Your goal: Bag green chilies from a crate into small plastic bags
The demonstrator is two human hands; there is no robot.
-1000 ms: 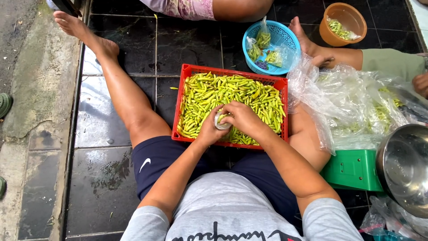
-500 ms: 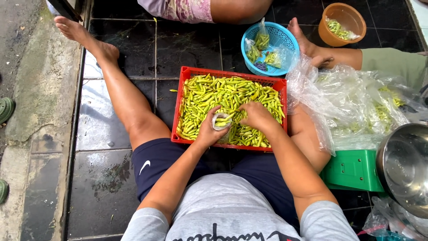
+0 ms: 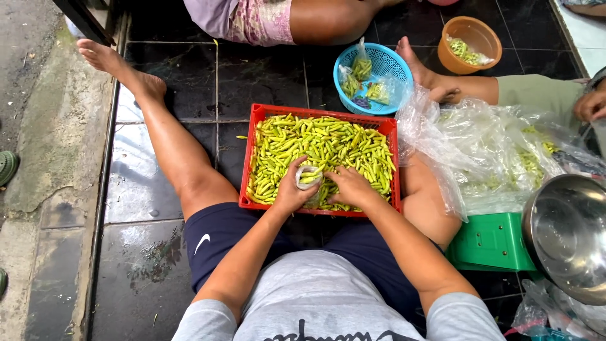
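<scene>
The left hand (image 3: 289, 189) is closed around a small clear plastic bag (image 3: 307, 177) partly filled with green chilies, held over the near edge of the red crate (image 3: 255, 158). The right hand (image 3: 349, 186), fingers curled, rests on the green chilies (image 3: 328, 142) just beside the bag's mouth. Beyond the crate stands a blue basket (image 3: 391, 69) holding filled bags; further right, an orange bowl (image 3: 480, 35). A large clear plastic sheet (image 3: 480, 151), a green scale (image 3: 492, 243) and a steel bowl (image 3: 568, 233) lie to the right.

Small clear bag (image 3: 308, 177) over red crate (image 3: 255, 158).
</scene>
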